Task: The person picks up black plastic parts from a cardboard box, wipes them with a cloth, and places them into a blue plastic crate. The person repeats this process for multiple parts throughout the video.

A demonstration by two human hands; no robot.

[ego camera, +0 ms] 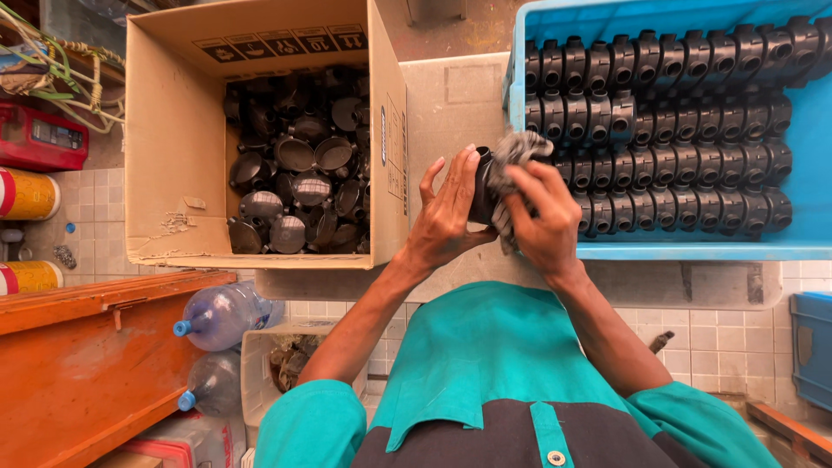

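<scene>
Head view: left hand (pixel 449 208) clasps a black fitting (pixel 482 186); right hand (pixel 542 221) pinches a grey cloth (pixel 513 156) against it.

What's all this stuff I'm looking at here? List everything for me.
cardboard box: one, brown, upper left, open
loose plastic fittings: many, black, heaped in the box
crate: one, blue, upper right
stacked fittings: many, black, in rows in the crate
bottles: two, clear with blue caps, lower left
wooden box: one, orange, lower left
fitting: one, black, held at centre
rag: one, grey, pressed on that fitting
left hand: holds the fitting
right hand: holds the rag
</scene>
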